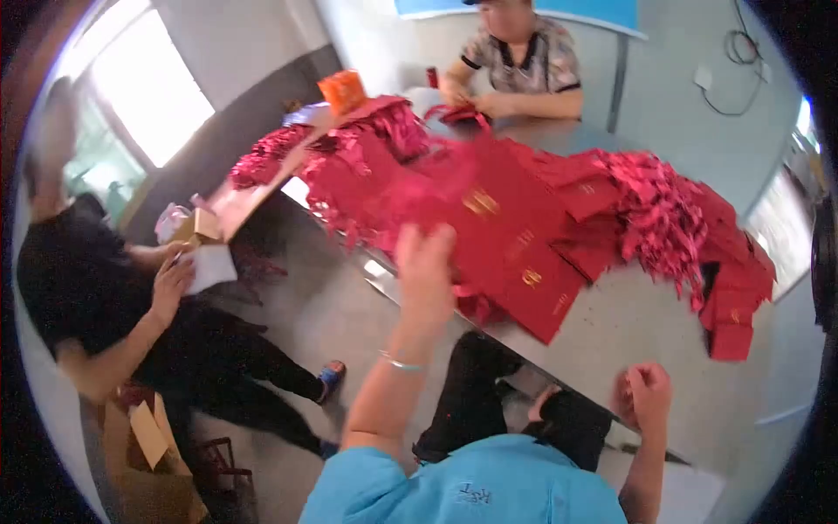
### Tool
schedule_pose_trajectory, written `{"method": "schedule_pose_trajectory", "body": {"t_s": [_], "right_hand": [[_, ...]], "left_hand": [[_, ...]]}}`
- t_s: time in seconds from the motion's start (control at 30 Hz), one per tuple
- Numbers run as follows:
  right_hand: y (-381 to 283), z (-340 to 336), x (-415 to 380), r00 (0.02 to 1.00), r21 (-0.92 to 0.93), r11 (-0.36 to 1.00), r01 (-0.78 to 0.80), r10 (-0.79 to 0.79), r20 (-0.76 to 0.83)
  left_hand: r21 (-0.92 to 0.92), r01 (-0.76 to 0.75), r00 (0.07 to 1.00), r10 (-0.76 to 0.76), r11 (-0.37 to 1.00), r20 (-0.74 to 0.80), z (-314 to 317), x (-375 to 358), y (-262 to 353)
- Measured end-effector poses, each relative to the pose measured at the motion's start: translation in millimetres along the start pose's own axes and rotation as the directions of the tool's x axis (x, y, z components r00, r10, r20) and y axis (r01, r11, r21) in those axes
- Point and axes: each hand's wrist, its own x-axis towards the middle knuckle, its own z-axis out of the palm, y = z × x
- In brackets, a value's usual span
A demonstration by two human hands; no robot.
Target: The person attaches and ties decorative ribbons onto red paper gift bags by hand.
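Observation:
My left hand (425, 262) reaches over the table's near edge, its blurred fingers stretched out and apart. Just beyond the fingertips is a smeared red shape (428, 183), too blurred to identify. Flat red gift bags (524, 253) with gold print lie in an overlapping pile beside that hand. My right hand (644, 393) is held at the near right edge with its fingers curled together; whatever may be inside them is hidden. Glossy red ribbons (659, 210) are bunched on the bags to the right. A small stack of red bags (731, 323) lies at the far right.
Across the grey table (646, 306) a person (524, 70) handles red ribbon. At left another person (113, 271) stands holding white paper (211, 267). An orange package (342, 91) sits on the back left. Cardboard boxes (157, 472) are on the floor.

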Motion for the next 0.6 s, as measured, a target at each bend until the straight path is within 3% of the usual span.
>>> {"method": "schedule_pose_trajectory", "body": {"t_s": [0.1,0.13,0.2,0.27,0.33,0.37,0.4,0.43,0.57,0.6], "right_hand": [[-3,5,2,1.0,-0.018,1.0,0.005,-0.006,-0.006],[-3,6,4,1.0,0.001,1.0,0.005,-0.005,0.005],[-6,6,4,1.0,0.018,1.0,0.001,-0.001,0.015],[-10,0,1,0.998,0.075,0.996,-0.052,0.049,0.042],[-11,-2,-2,0.999,0.069,0.997,-0.042,0.041,0.018],[-10,-1,-4,1.0,0.066,0.997,-0.03,0.031,-0.004],[-4,1,-5,0.999,0.07,0.997,-0.036,0.037,-0.008],[7,6,-5,0.998,0.039,0.999,0.034,-0.032,-0.049],[-8,9,-8,0.985,-0.094,0.986,0.14,-0.148,-0.085],[1,8,-5,0.986,-0.092,0.986,0.138,-0.146,-0.085]], "left_hand": [[-0.139,0.281,0.953,-0.26,0.949,0.153,15,-25,-25],[-0.143,0.278,0.955,-0.257,0.95,0.15,18,-21,-24],[-0.174,0.168,0.983,-0.151,0.97,0.103,32,-9,-8],[0.258,-0.188,0.977,0.152,0.948,0.151,5,19,3],[0.536,-0.372,0.926,0.345,0.758,0.155,-6,52,41],[0.546,-0.476,0.856,0.505,0.689,0.11,-12,78,52],[0.291,-0.527,0.839,0.543,0.798,0.031,3,77,77],[0.305,-0.615,0.773,0.631,0.727,0.056,-3,85,92],[0.447,-0.66,0.694,0.718,0.604,0.053,-40,137,99],[0.632,-0.586,0.697,0.714,0.507,0.073,-63,157,82]]}}
